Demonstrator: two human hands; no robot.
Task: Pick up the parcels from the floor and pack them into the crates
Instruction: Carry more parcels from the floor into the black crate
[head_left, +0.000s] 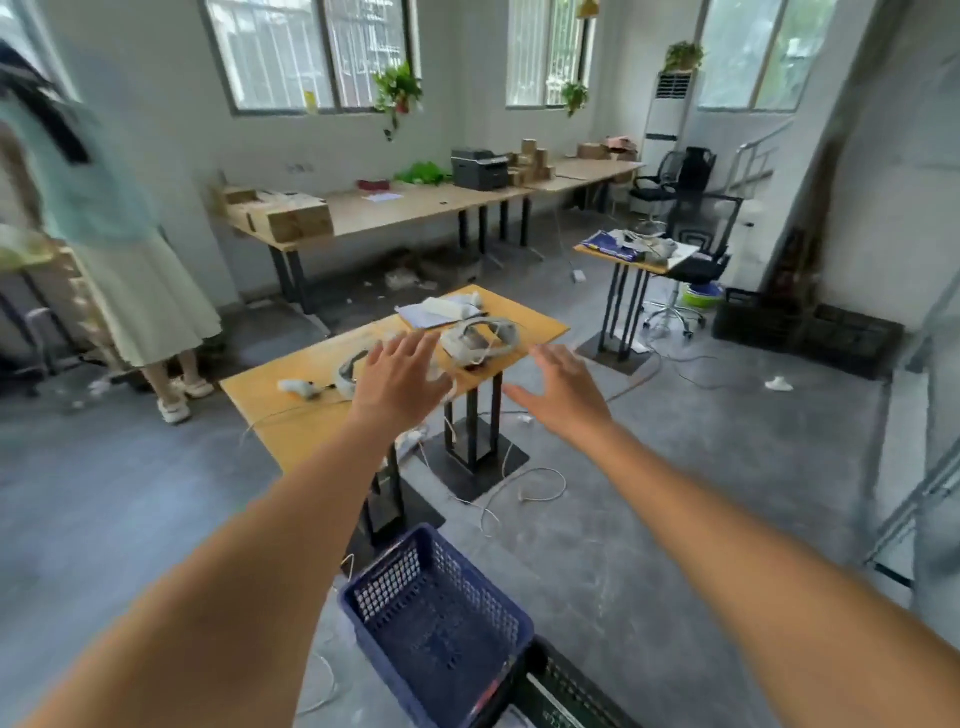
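Plainly, both arms stretch forward with nothing in them: the left hand (400, 382) is spread flat, fingers straight, and the right hand (563, 395) is likewise splayed, palm down. Neither touches anything; they hover in the air in front of a small wooden desk (291, 415) that carries headsets (480, 338), a white controller (296, 387) and some papers (426, 314).

Below the arms, near the person's feet, a blue crate (436, 618) stands on the grey floor (701, 467) and looks to hold nothing; a dark crate (566, 691) sits just beside it at the bottom edge. More dark crates (810, 332) rest against the far right wall.

No parcels lie on the floor anywhere I can make out (the only cardboard boxes (283, 218) in view sit on a long desk by the windows), so packing seems not yet begun and the person must first find the parcels.

Loose white cables (524, 488) trail across the floor around the desk legs, and a foot could catch in them while carrying a load. Another person (135, 291) stands at the left, close enough to be bumped when turning. The picture is smeared there, so the head seems to be turning.
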